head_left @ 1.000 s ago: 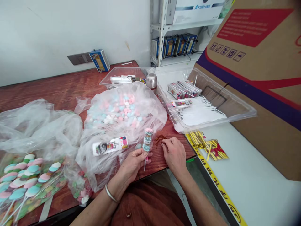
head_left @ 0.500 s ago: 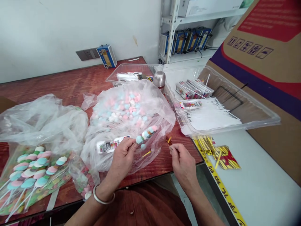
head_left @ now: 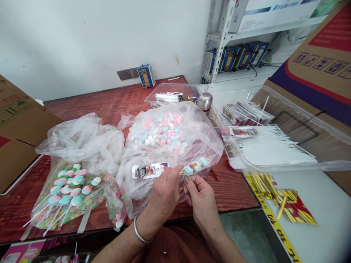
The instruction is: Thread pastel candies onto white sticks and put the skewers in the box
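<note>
A wrapped marshmallow skewer, pastel and green pieces in a clear printed sleeve, points up and right from my hands. My left hand is closed around its lower end. Pinched at the gathered neck of the sleeve, my right hand touches a gold twist tie, mostly hidden by my fingers. Beneath lies a big clear bag of pink, blue and white marshmallows. On that bag rests a flat printed sleeve, left of the skewer.
Marshmallow lollipops lie on a candy bag at left. A clear tray at right holds white sticks and printed packs. Gold twist ties lie on the white surface. A metal flask stands behind; cardboard boxes flank the table.
My right hand has moved left to the skewer's lower end, meeting my left hand. A gold tie now shows at the sleeve's neck. The camera view has turned left.
</note>
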A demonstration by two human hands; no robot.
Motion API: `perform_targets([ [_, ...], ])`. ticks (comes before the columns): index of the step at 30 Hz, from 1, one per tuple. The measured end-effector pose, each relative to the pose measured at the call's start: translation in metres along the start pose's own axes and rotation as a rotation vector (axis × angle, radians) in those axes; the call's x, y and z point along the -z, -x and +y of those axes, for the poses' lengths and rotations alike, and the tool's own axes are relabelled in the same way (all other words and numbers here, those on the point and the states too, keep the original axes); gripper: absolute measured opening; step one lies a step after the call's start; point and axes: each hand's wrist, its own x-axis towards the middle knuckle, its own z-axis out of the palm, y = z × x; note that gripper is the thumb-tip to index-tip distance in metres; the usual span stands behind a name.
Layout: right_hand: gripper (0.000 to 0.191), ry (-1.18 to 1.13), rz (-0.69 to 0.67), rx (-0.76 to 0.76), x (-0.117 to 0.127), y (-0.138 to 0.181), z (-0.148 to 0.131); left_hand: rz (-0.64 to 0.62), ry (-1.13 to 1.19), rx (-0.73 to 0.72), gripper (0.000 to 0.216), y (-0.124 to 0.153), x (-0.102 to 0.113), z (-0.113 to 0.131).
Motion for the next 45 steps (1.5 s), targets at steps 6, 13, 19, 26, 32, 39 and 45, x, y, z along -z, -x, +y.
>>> perform_targets([
  [6,0.026,0.236,0.074,0.131,0.001,-0.004,-0.004,-0.067,0.494,0.447,0.015,-0.006,0.003,0.004],
  [13,0.013,0.460,0.092,0.292,0.005,-0.011,-0.020,-0.138,1.520,1.056,0.024,-0.018,0.004,0.008],
  [19,0.023,0.358,-0.048,0.231,0.010,-0.012,-0.027,-0.197,1.706,1.129,0.024,-0.016,0.004,0.006],
  [26,0.014,0.611,-0.023,0.378,0.009,-0.010,-0.041,-0.231,1.695,1.022,0.021,-0.011,-0.002,0.004],
  [32,0.016,0.941,0.136,0.642,0.007,-0.008,-0.035,-0.328,1.452,0.808,0.027,-0.008,-0.004,0.004],
  [39,0.012,1.195,0.295,0.834,0.005,-0.005,-0.021,-0.127,0.417,0.334,0.017,0.002,-0.001,0.007],
  [45,0.010,0.842,0.162,0.612,0.004,-0.005,-0.022,-0.105,0.534,0.511,0.010,-0.004,0.002,0.005],
])
